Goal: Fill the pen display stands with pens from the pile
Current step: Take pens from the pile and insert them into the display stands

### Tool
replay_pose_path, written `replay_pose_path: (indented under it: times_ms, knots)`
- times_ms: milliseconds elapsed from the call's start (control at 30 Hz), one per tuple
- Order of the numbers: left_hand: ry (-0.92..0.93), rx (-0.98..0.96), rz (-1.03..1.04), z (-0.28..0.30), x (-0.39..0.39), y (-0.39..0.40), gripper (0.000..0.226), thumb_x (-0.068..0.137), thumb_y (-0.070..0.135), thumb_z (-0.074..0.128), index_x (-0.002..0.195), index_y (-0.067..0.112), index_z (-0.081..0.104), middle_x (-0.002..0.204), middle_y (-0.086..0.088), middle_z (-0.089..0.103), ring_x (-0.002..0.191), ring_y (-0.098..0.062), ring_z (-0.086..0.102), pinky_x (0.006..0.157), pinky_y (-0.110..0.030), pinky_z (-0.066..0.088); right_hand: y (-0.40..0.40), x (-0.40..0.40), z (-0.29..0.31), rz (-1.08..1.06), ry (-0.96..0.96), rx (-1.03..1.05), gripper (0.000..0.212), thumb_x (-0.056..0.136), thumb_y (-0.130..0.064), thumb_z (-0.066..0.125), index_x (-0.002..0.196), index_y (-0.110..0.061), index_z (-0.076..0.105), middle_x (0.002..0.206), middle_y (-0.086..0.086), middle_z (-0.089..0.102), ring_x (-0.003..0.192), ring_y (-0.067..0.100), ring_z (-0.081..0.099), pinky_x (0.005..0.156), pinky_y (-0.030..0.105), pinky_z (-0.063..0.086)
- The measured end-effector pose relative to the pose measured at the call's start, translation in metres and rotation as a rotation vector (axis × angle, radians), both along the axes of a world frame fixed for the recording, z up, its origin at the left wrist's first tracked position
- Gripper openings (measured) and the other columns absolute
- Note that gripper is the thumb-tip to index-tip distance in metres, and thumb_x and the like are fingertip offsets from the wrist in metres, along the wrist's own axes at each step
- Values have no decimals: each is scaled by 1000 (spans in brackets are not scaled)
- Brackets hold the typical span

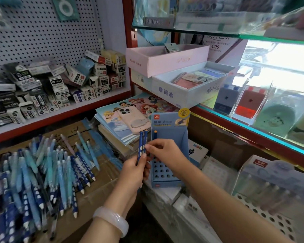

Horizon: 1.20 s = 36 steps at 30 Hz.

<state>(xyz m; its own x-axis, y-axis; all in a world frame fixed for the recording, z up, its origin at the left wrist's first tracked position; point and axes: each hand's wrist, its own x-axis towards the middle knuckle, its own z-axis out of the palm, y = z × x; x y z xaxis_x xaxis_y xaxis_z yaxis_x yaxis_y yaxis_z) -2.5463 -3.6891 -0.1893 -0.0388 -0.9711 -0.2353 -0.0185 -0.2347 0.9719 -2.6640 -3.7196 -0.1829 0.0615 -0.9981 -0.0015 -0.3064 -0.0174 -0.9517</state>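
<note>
A big pile of blue pens (42, 174) lies on a cardboard box at the lower left. A blue cardboard pen display stand (168, 155) with a holed base stands in the middle; one dark blue pen (155, 135) is upright at its back left. My left hand (134, 170) grips two dark blue dotted pens (142, 144) upright, just left of the stand. My right hand (162, 151) pinches the same two pens near their middle, in front of the stand. A second, white holed display stand (270, 195) sits at the lower right.
A pink phone (133, 120) lies on a stack of cartoon notebooks behind the stand. Shelves with small refill boxes (47, 88) fill the left; a pink box and a white box (188, 88) sit above. A glass counter (270, 106) runs along the right.
</note>
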Motion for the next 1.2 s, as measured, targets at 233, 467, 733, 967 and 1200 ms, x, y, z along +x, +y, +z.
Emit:
replay_pose_path:
  times_ms: [233,467,733,967,1200]
  knots:
    - [-52,-12,87,-2,6,-3,27,98,28,39,86,19,61,84,1,63,81,-13,58,75,-30,46,0,-14,12,-163,-187,-2,8,94,-13,54,93,-7,58,73,3,65,62,8,61,57,15,51]
    - [-90,-70,124,5,16,-1,26,99,35,34,94,22,55,67,-6,53,50,-14,45,43,-22,35,-15,-35,-10,-313,398,-184,14,97,-19,46,110,-16,41,89,11,67,77,26,67,70,48,56]
    - [-71,-137,73,6,14,-2,28,98,36,34,102,21,57,64,-3,49,47,-8,40,47,-22,29,-28,-21,-18,-286,651,-181,24,100,-25,39,118,-8,40,86,16,66,73,33,63,55,38,45]
    - [-77,-142,72,4,14,-3,26,98,36,35,99,22,57,64,-2,49,48,-8,40,46,-20,30,-33,-17,-14,-257,802,-213,29,101,-27,36,122,-8,39,94,17,65,79,36,64,56,38,45]
    - [-87,-153,59,2,15,-3,27,98,37,35,100,23,57,64,-1,49,46,-7,39,45,-19,29,-34,-18,-22,-238,775,-174,32,101,-25,37,128,-9,37,97,18,66,83,36,64,60,39,45]
